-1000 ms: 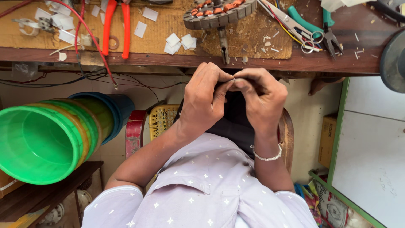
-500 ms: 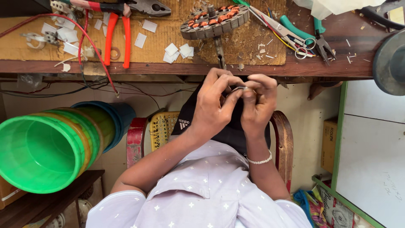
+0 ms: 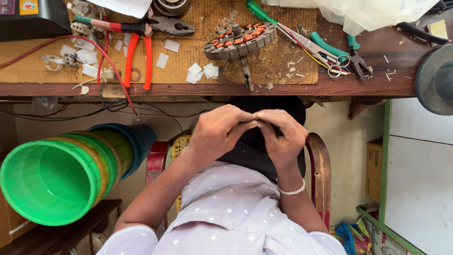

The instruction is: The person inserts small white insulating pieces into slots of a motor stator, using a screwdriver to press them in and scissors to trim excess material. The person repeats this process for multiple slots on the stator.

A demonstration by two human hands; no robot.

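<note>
My left hand (image 3: 218,134) and my right hand (image 3: 283,135) meet fingertip to fingertip over my lap, just below the front edge of the wooden workbench (image 3: 226,89). Both are curled shut and pinch the same small piece, which the fingers hide almost wholly. A white bead bracelet (image 3: 292,191) circles the right wrist. On the bench straight above the hands lies a round motor stator (image 3: 240,40) with copper windings.
Red-handled pliers (image 3: 139,52), small white paper pieces (image 3: 203,71), scissors with green handles (image 3: 330,49) and wires lie on the bench. A stack of green, yellow and blue buckets (image 3: 61,174) lies on its side at left. A white panel (image 3: 420,184) stands at right.
My hands have dropped from the bench edge down toward my lap, still pinched together. The view has tilted, showing more of the bench top.
</note>
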